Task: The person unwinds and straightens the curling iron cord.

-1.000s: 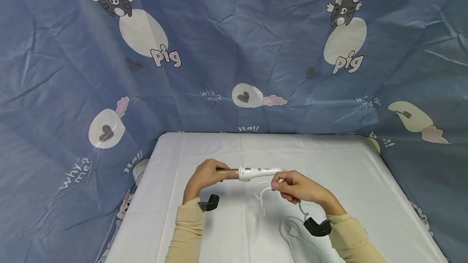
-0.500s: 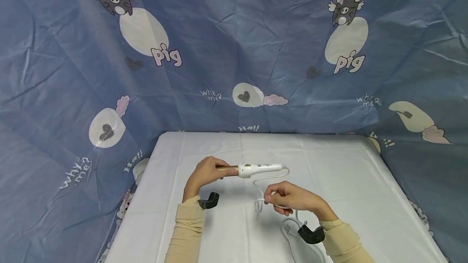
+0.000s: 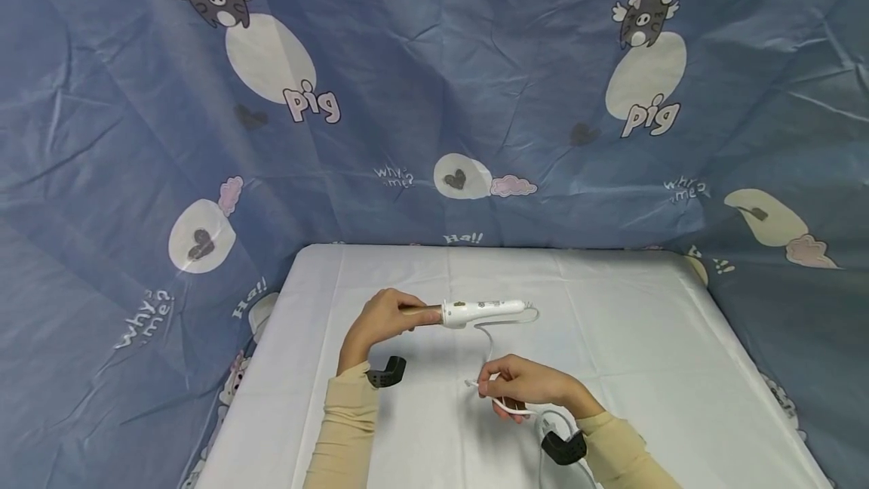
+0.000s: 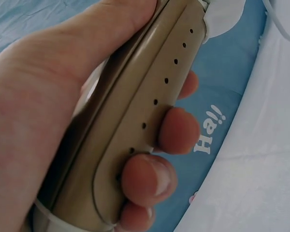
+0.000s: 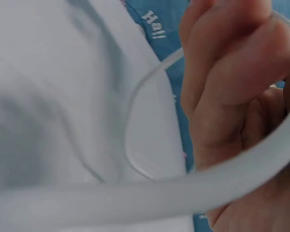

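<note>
My left hand [image 3: 385,317] grips the gold barrel of a curling iron [image 3: 483,311], held level above the table. Its white handle points right. Close up in the left wrist view, the gold barrel [image 4: 130,106] has a row of small holes, with fingers curled round one side and the thumb along the other. A white power cord [image 5: 87,203] leaves the handle's end, bends back and hangs down to my right hand [image 3: 526,383]. Thumb and fingers there pinch the cord. More cord loops lie below that hand, partly hidden by the right wrist's black camera mount.
A white-covered table [image 3: 421,429] lies under both hands. Blue cloth [image 3: 380,96] printed with pigs and lettering hangs behind it and at both sides. Black camera mounts sit on the left wrist [image 3: 387,372] and the right wrist [image 3: 565,447].
My right hand has moved down and left, away from the handle's end, with the cord in its fingers. The curling iron has risen slightly in the left hand.
</note>
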Tool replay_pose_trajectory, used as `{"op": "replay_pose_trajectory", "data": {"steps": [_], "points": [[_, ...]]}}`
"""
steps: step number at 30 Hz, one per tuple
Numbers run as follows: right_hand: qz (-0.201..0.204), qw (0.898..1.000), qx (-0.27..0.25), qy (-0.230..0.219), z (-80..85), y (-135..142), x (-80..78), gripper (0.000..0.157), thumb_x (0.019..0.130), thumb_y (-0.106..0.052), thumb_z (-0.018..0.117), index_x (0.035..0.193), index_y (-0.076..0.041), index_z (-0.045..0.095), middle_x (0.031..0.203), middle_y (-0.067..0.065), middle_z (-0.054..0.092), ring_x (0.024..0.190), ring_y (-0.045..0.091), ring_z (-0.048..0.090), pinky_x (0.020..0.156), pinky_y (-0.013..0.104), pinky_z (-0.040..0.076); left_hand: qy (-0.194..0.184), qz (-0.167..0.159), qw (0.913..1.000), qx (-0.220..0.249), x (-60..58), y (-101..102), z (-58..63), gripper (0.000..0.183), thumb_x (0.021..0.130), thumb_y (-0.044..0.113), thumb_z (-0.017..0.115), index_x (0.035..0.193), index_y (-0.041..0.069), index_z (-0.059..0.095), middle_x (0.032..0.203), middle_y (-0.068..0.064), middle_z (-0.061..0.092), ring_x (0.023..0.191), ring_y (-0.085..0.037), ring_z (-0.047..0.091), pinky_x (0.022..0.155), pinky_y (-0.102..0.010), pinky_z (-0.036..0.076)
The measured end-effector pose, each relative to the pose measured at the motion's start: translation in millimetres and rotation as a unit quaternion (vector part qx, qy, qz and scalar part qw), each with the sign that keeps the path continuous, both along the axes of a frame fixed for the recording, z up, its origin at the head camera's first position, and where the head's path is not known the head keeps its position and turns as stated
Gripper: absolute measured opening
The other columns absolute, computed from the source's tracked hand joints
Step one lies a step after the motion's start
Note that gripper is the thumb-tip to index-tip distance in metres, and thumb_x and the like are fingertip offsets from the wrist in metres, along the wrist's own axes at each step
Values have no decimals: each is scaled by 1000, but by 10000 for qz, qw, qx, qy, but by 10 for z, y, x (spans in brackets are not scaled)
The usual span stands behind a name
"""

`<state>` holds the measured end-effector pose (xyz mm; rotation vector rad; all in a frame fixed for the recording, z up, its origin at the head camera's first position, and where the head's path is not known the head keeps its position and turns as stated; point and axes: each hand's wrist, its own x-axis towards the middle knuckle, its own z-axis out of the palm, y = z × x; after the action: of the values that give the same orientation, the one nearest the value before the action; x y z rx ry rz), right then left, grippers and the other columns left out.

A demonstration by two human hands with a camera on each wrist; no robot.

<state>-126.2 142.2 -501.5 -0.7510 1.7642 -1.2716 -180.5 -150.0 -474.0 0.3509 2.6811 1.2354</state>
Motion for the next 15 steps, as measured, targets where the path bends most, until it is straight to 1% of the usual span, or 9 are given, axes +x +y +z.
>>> {"op": "replay_pose_trajectory", "data": {"steps": [3, 6, 10, 15], "points": [[14, 10000, 18, -29, -71, -33, -4, 20, 99, -24, 49, 98, -9, 62, 59, 1, 62, 37, 8, 48, 39, 20, 35, -18, 21, 9999, 99, 19, -18, 14, 38, 69, 68, 69, 88, 36, 74, 71, 7, 69, 62, -17, 62, 56, -34, 49], [-74, 9999, 76, 11, -131, -40, -22, 20, 100, -22, 47, 97, -8, 62, 60, 2, 62, 38, 9, 48, 39, 21, 36, -43, 29, 9998, 179, 39, -35, 23, 37, 69, 67, 69, 88, 36, 74, 71, 6, 69, 62, -17, 62, 56, -34, 50], [-323, 9993, 155, -41, -193, -21, -68, 22, 100, -23, 47, 97, -7, 61, 62, 3, 63, 39, 9, 49, 39, 23, 38, -120, 0, 9995, 283, 56, -50, 39, 37, 68, 67, 71, 88, 35, 75, 71, 6, 69, 62, -18, 61, 56, -35, 50], [-664, 9974, 181, -194, -270, -3, -116, 22, 99, -23, 49, 97, -4, 59, 65, 4, 65, 41, 8, 52, 40, 22, 42, -216, -64, 9989, 406, 77, -67, 46, 37, 68, 66, 71, 89, 35, 75, 74, 6, 70, 64, -18, 62, 57, -35, 50]]}}
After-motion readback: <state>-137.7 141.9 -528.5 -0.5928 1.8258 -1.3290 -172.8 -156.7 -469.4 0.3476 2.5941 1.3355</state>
